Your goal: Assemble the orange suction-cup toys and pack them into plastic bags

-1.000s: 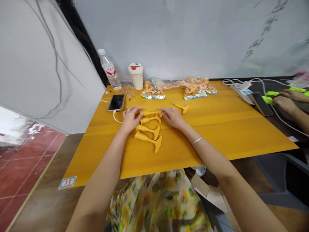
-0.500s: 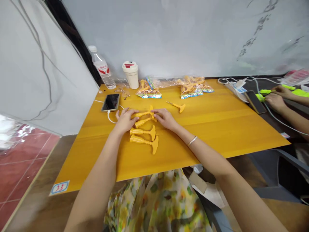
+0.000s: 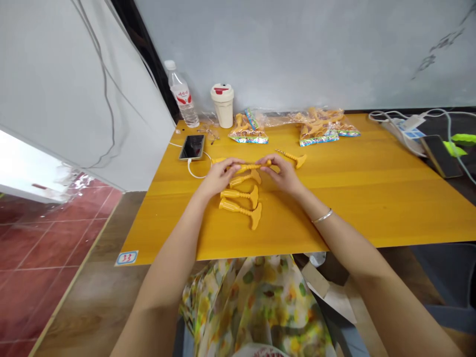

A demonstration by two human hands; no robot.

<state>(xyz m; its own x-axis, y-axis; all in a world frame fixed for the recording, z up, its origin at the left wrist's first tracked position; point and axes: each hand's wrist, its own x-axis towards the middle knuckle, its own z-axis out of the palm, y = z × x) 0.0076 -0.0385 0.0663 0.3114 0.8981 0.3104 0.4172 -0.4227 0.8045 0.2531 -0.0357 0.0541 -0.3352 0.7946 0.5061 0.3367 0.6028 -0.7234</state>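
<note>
Between my two hands is a yellow T-handled hand drill (image 3: 248, 168), its crossbar seen edge-on. My left hand (image 3: 219, 176) pinches the sleeve end between thumb and fingers. At the crossbar end, my right hand (image 3: 280, 173) has its thumb and fingers closed on the other side. Just below lie three similar sleeved yellow drills in a column: an upper drill (image 3: 245, 179), a middle drill (image 3: 240, 195) and a lower drill (image 3: 241, 208). Right of my right hand lies an unsleeved yellow drill (image 3: 297, 160) with its spiral metal bit showing. Another yellow piece (image 3: 217, 160) is partly hidden behind my left hand.
Along the back stand a water bottle (image 3: 183, 99) and a lidded cup (image 3: 223, 106). Clear bags (image 3: 320, 126) of yellow drills lie beside them. A phone (image 3: 192, 147) with a charging cable is on the left; another phone (image 3: 441, 156) and cables are far right.
The view has swung left, and the co-worker's hands have left it. The held drill has turned so its crossbar shows edge-on, and it appears raised off the table.
</note>
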